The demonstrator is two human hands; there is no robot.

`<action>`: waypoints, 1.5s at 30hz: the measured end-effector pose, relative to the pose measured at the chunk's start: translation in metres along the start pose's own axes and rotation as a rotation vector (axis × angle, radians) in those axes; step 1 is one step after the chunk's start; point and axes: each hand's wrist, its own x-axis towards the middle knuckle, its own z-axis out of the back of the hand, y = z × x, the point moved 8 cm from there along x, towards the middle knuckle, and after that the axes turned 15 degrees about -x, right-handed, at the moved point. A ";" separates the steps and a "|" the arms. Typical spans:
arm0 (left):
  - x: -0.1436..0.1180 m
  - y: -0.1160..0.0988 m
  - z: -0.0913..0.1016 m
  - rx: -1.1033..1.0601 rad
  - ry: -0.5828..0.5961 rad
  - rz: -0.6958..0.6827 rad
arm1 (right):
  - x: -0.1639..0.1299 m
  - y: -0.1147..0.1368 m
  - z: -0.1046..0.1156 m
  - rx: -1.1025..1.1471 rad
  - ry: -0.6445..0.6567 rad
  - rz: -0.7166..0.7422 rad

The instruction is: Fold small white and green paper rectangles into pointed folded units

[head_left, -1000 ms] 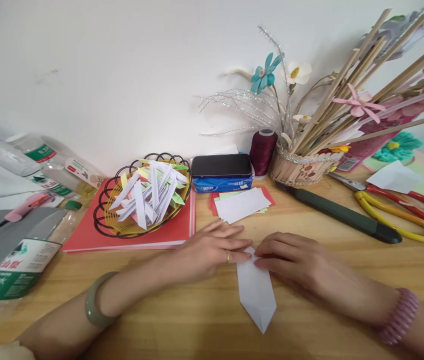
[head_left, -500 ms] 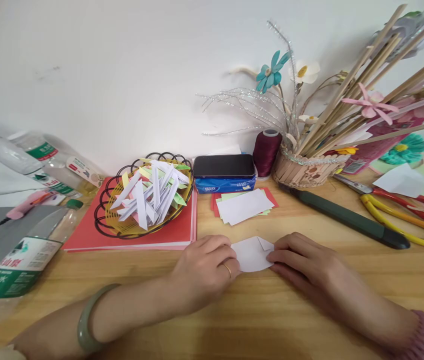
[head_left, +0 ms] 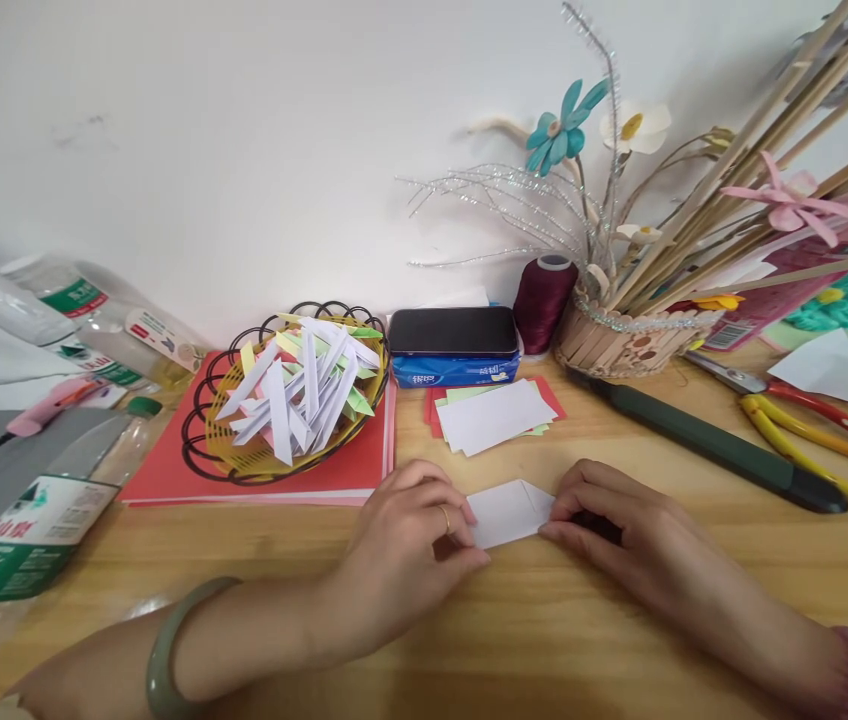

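A small white sheet of paper lies just above the wooden table, with a folded corner at its right end. My left hand pinches its left end between thumb and fingers; a ring shows on one finger. At the right end, my right hand grips the folded corner with thumb and fingertips. Just beyond the sheet sits a stack of white, green and red paper slips. To the left, a yellow basket with black looped rim holds many folded paper strips.
Red paper sheets lie under the basket. A black phone rests on a blue tissue pack, beside maroon thread. Right are a flower basket, a dark green-handled tool and scissors. Plastic bottles lie left.
The paper's near edge, curved before, now looks straight and flatter, folded over lengthwise. My left thumb has come forward to its near edge. The view has shifted slightly.
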 end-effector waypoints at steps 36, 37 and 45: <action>0.009 0.003 -0.011 0.181 0.106 0.134 | 0.011 0.007 -0.004 -0.325 0.038 -0.004; 0.009 0.002 -0.012 0.197 0.113 0.126 | 0.010 0.007 -0.004 -0.311 0.035 -0.001; 0.002 -0.001 -0.015 0.333 0.136 0.026 | 0.000 0.018 0.004 -0.235 -0.057 0.138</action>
